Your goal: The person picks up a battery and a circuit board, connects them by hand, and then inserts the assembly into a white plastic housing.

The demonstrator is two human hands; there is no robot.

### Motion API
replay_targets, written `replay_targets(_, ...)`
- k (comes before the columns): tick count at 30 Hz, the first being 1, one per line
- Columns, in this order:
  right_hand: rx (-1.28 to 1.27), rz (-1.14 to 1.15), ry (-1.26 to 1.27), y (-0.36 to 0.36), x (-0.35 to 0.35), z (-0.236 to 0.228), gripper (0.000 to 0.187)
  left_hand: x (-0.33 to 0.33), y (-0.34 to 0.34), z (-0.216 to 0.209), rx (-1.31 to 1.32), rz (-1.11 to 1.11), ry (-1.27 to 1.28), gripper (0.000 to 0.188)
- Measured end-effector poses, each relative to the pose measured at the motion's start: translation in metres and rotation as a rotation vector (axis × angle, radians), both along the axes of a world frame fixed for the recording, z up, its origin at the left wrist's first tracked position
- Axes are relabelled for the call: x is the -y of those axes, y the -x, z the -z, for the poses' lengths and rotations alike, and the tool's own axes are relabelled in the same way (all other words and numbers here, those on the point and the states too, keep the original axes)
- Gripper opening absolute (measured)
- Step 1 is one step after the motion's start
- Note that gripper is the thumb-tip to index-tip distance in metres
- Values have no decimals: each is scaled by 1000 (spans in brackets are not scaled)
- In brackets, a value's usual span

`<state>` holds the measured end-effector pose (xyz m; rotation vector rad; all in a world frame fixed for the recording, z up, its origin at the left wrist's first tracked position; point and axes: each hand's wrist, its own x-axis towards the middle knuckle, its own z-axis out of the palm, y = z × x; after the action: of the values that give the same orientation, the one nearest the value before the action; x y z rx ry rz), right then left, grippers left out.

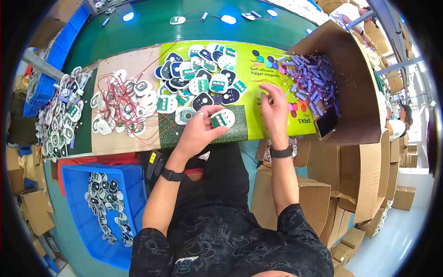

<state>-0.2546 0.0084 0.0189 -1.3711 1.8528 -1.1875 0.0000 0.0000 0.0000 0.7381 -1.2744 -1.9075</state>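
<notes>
My left hand [201, 128] pinches a white rounded casing with a green circuit board [223, 119] in it, over the front edge of the table. To its right my right hand [275, 110] hovers above the yellow-green sheet, fingers curled and apart, with nothing visible in them. Just past its fingertips lies a thin wire with a small connector [259, 80]. Beyond my left hand spreads a pile of white and dark casings with green boards [201, 85]. Purple cylindrical cells with leads [314, 78] fill the tipped cardboard box [355, 92] on the right.
Left of the pile lie white round parts tangled with red wires [127, 104], then a heap of more boards [62, 115]. A green conveyor belt [152, 30] carries wired assemblies along the back. A blue bin [76, 203] stands below left; a dark phone [326, 122] rests by the box.
</notes>
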Motion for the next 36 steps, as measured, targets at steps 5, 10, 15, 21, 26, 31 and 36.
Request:
replay_targets(5, -899, 64, 140, -1, 25, -5, 36, -1, 3, -8, 5, 69, 32, 51)
replay_targets(10, -977, 44, 42, -3, 39, 10, 20, -1, -1, 6, -101, 7, 43, 48)
replay_targets(15, -946, 48, 172, -4, 38, 6, 12, -1, 0, -3, -69, -44, 37, 52)
replay_targets(21, -360, -38, 161, -5, 2, -17, 10, 2, 3, -8, -113, -30, -21, 54)
replay_targets(26, -95, -95, 116, -39, -23, -32, 16, 3, 3, 3, -114, -78, -3, 30)
replay_targets(31, -240, -226, 178, -75, -30, -38, 13, 2, 9, 3, -118, -182, -1, 20)
replay_targets(36, -194, -265, 159, -86, -33, -33, 13, 0, 12, 6, -107, -218, 23, 20)
